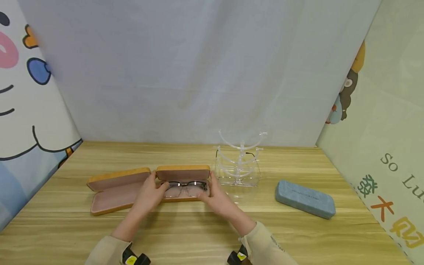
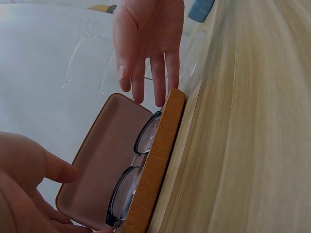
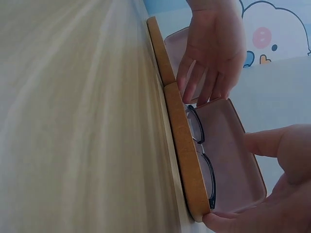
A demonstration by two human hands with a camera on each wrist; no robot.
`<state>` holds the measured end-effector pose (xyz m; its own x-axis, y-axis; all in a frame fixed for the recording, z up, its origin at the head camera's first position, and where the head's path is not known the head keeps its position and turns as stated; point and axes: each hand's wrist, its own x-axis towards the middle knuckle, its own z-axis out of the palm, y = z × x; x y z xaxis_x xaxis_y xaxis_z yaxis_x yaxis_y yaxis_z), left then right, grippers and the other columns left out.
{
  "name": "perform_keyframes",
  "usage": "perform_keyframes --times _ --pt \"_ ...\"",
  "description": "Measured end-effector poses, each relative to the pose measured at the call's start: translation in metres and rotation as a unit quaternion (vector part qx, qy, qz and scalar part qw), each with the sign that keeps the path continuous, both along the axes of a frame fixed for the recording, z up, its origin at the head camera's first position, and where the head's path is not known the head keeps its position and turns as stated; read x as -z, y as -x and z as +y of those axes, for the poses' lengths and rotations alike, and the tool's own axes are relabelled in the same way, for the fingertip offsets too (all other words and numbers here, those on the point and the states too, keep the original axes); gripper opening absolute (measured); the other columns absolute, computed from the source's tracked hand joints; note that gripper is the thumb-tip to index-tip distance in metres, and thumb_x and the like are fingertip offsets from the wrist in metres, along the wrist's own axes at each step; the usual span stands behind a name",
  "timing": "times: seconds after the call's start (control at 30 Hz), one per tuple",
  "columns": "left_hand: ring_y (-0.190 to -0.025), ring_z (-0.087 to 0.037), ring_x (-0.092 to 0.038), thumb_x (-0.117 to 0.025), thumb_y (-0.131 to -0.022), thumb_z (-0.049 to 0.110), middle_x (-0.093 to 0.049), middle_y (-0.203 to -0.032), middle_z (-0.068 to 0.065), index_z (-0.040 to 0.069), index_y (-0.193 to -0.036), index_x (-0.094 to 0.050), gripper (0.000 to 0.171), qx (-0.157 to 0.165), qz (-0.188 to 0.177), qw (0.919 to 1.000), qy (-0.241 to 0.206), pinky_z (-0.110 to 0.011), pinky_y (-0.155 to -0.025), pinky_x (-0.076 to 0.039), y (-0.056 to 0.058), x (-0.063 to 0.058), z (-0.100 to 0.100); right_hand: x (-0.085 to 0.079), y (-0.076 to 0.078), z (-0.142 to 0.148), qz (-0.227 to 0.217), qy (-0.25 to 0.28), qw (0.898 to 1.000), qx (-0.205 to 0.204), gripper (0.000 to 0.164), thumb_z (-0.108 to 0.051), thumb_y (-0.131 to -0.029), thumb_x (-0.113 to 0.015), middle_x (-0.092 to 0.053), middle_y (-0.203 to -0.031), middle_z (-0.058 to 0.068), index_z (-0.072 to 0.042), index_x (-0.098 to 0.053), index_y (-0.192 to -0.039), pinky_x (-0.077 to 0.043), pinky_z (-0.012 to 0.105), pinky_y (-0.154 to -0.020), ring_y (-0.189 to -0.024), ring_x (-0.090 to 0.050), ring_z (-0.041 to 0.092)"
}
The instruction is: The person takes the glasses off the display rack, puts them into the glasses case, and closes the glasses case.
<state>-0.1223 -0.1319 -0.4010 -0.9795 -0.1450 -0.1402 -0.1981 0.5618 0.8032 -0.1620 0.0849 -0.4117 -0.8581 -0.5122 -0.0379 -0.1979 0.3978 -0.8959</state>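
Note:
Black-topped, clear-lensed eyeglasses lie in an orange-brown glasses case with a pink lining, its lid raised. At the case's left end is my left hand, its thumb near the left lens and its fingers beside the lid. My right hand spans the right end, fingers extended along the lid side and thumb at the front corner. The left wrist view shows the right hand's straight fingers pointing down at that end. In the right wrist view, the left hand's fingers reach straight toward the other end.
Another open orange-brown case stands at the left, close against the first. Behind my right hand, a clear display stand bears thin-framed glasses. A closed blue case lies on the right of the wooden table. A pale curtain hangs behind.

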Motion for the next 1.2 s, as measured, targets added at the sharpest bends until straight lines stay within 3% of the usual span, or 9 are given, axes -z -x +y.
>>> perform_keyframes --times 0.17,0.4,0.6,0.8,1.0,1.2 --pt "-0.127 -0.042 -0.033 -0.042 -0.095 0.028 -0.015 -0.147 -0.026 -0.004 -0.144 -0.004 0.07 -0.002 0.005 0.9999 -0.011 -0.054 -0.096 -0.036 -0.001 0.0 -0.001 0.001 -0.001 0.0 0.029 -0.029 0.999 0.005 0.091 -0.019 -0.089 -0.057 0.0 -0.151 0.017 -0.016 0.015 -0.145 -0.046 0.037 -0.087 -0.133 -0.028 0.033" --pt "-0.13 -0.043 -0.026 -0.045 -0.094 0.03 -0.025 -0.144 -0.026 -0.004 -0.142 -0.015 0.066 -0.003 0.022 0.9993 0.031 -0.056 -0.101 -0.03 -0.004 0.0 -0.003 0.004 -0.002 0.0 0.107 -0.08 0.991 0.009 0.093 -0.02 -0.087 -0.061 -0.016 -0.144 0.026 -0.013 0.01 -0.146 -0.047 0.037 -0.087 -0.123 -0.041 0.035" --pt "-0.126 -0.044 -0.032 -0.049 -0.092 0.028 -0.03 -0.14 -0.029 -0.007 -0.139 -0.019 0.066 -0.003 0.04 0.998 0.049 -0.054 -0.099 -0.033 -0.008 0.0 -0.002 0.007 -0.003 0.0 0.112 -0.071 0.991 0.026 0.088 -0.017 -0.085 -0.062 -0.02 -0.144 0.022 -0.01 0.001 -0.147 -0.039 0.046 -0.097 -0.124 -0.04 0.036" --pt "-0.125 -0.045 -0.033 -0.051 -0.09 0.026 -0.03 -0.138 -0.032 -0.011 -0.138 -0.019 0.068 -0.005 0.055 0.9969 0.056 -0.054 -0.099 -0.034 -0.01 0.002 0.002 0.008 -0.004 0.0 0.121 -0.068 0.99 0.033 0.087 -0.016 -0.084 -0.063 -0.017 -0.146 0.022 -0.006 -0.002 -0.146 -0.038 0.05 -0.096 -0.122 -0.039 0.039" --pt "-0.125 -0.045 -0.032 -0.051 -0.09 0.026 -0.029 -0.139 -0.033 -0.01 -0.138 -0.019 0.068 -0.012 0.057 0.9972 0.046 -0.055 -0.1 -0.031 -0.012 0.004 0.002 0.004 -0.007 0.0 0.119 -0.074 0.99 0.023 0.089 -0.016 -0.084 -0.064 -0.011 -0.146 0.025 -0.004 -0.001 -0.145 -0.037 0.053 -0.096 -0.121 -0.038 0.043" --pt "-0.123 -0.044 -0.037 -0.056 -0.089 0.025 -0.031 -0.138 -0.032 -0.009 -0.135 -0.024 0.066 -0.018 0.077 0.9968 0.012 -0.052 -0.098 -0.036 -0.014 0.01 0.003 0.007 -0.011 0.0 0.111 -0.069 0.991 0.023 0.089 -0.017 -0.085 -0.063 -0.008 -0.148 0.025 -0.002 0.001 -0.145 -0.031 0.052 -0.102 -0.129 -0.028 0.041"
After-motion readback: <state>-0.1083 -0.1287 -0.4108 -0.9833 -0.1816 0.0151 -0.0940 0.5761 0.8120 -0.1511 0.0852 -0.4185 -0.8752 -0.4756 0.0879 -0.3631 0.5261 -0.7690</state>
